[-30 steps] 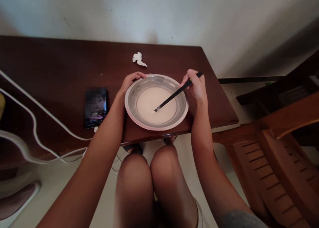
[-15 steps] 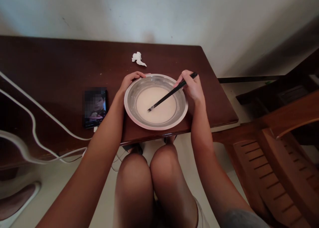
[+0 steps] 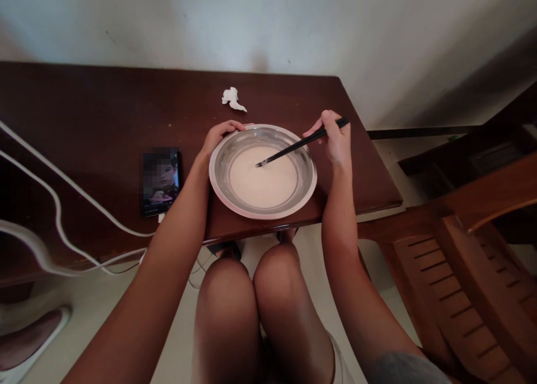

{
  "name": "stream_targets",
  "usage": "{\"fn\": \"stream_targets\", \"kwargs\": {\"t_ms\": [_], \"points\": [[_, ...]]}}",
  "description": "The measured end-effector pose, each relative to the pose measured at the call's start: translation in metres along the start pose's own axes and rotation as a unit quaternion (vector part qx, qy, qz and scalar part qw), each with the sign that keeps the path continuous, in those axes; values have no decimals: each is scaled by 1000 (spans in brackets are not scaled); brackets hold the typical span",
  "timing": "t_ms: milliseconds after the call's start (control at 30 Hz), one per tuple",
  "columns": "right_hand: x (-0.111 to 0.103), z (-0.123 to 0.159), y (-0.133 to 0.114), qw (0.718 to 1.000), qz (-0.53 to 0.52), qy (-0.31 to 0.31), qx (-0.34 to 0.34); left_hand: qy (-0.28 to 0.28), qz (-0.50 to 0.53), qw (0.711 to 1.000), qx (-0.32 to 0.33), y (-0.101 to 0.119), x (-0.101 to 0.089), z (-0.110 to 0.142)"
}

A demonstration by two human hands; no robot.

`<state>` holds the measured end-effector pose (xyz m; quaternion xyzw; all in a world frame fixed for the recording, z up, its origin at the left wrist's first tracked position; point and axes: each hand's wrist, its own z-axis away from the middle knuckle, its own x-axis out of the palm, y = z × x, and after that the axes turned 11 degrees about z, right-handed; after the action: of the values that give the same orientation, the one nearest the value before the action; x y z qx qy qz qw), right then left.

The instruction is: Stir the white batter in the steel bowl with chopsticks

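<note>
A round metal basin [image 3: 218,191] stands near the front edge of the dark wooden table. Pale, milky liquid [image 3: 264,188] covers its bottom. My left hand [image 3: 220,136] grips the far left part of the rim, fingers curled over it. In my right hand [image 3: 335,137], above and right of the rim, is a pair of black chopsticks [image 3: 306,140]. They slant down to the left, and their whitened tips meet the liquid left of its middle, toward the far side.
Behind the basin lies a crumpled white tissue [image 3: 233,99]. A phone [image 3: 161,179] playing a picture rests on the table [image 3: 84,109] at left, with white cables [image 3: 62,227] beside it. To the right stands a slatted wooden chair [image 3: 440,283]; a wall rises behind the table.
My right hand has moved right and slightly away from me, carrying the chopsticks. Their tips have shifted toward the basin's far side. My left hand and the basin stay in place.
</note>
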<state>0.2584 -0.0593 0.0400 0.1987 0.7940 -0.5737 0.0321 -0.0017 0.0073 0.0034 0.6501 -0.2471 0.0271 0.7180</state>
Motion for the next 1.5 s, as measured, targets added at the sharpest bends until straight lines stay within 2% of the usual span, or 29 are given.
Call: {"fn": "stream_targets", "kwargs": {"t_ms": [67, 233, 433, 600, 633, 767, 833, 1000, 1133, 1200, 1367, 1433, 1500], "points": [[-1, 0, 1, 1000, -5, 13, 0, -2, -3, 1000, 8, -1, -1, -1], [6, 2, 1, 997, -17, -75, -11, -3, -11, 1000, 6, -2, -3, -2], [1, 1, 2, 1000, -5, 18, -7, 3, -10, 1000, -3, 0, 0, -1], [5, 3, 0, 997, -17, -78, 11, 0, -6, 1000, -6, 0, -1, -1], [6, 3, -1, 996, -15, -82, 8, 1, -7, 1000, -4, 0, -1, -1], [3, 1, -1, 1000, -21, -2, -15, 4, -15, 1000, 3, 0, 0, 0], [2, 0, 1, 999, -32, 17, -21, 3, -15, 1000, 1, 0, 0, 0], [5, 1, 1, 998, -16, -64, -14, -12, 8, 1000, 0, -1, -2, -1], [3, 1, 1, 1000, -18, 1, -10, -26, 22, 999, 7, -2, -4, -3], [2, 1, 1, 1000, -24, 9, -8, -24, 18, 1000, 6, -2, -4, -3], [7, 3, 0, 996, -17, -92, -10, -8, 9, 1000, -5, -1, -3, -2], [7, 2, -1, 997, -15, -75, -9, -8, 11, 1000, -1, -1, -3, -2], [5, 2, -1, 999, -15, -28, -3, -6, 5, 1000, 3, -1, -2, -1]]}}
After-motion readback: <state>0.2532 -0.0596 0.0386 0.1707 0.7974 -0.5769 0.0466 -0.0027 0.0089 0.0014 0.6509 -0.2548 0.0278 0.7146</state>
